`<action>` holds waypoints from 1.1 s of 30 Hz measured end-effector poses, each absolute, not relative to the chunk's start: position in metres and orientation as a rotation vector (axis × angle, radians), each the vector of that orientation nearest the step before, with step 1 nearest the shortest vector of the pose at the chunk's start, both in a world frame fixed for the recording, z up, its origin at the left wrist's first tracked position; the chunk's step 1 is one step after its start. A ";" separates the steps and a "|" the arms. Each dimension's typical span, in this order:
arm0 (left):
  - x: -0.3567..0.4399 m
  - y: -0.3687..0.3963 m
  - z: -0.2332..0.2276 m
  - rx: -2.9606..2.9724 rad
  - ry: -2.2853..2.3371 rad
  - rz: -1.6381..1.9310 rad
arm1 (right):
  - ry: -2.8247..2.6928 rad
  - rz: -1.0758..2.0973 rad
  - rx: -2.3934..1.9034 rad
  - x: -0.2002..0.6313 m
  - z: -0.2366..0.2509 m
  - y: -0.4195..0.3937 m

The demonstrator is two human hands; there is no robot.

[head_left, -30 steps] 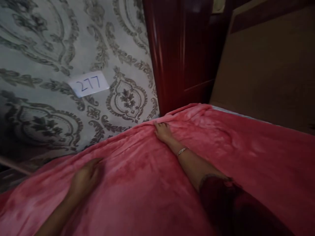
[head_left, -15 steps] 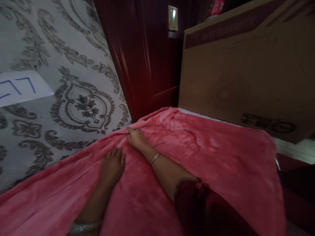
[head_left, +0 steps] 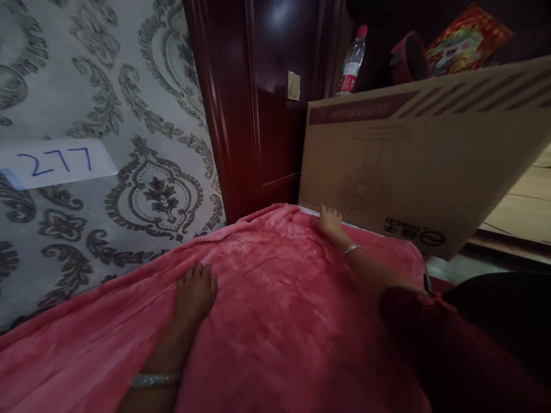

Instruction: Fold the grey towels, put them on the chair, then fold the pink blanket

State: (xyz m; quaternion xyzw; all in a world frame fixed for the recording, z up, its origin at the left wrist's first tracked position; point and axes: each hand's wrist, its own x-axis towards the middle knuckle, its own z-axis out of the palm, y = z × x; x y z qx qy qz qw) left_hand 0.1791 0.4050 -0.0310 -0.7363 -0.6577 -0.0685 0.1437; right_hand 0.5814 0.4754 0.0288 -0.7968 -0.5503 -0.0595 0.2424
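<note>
Pink blanket (head_left: 275,298) — left hand (head_left: 194,295) flat, open on it — right hand (head_left: 330,221) open at its far edge.

the right hand (head_left: 330,221) has slid along the far edge of the pink blanket (head_left: 275,310), from the part below the patterned wall to the corner touching the cardboard box (head_left: 408,166). the left hand (head_left: 194,293) moved up toward that edge a second ago, then lay flat.
</note>
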 end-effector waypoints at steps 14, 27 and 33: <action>0.181 0.403 -0.026 -2.122 -1.919 -0.189 | -1.891 -0.335 -1.931 0.571 0.001 0.406; 0.181 0.404 -0.027 -2.109 -1.899 -0.175 | -2.170 -0.185 -2.019 0.544 -0.005 0.341; 0.183 0.403 -0.025 -2.116 -1.917 -0.187 | -1.899 0.009 -2.066 0.567 0.002 0.355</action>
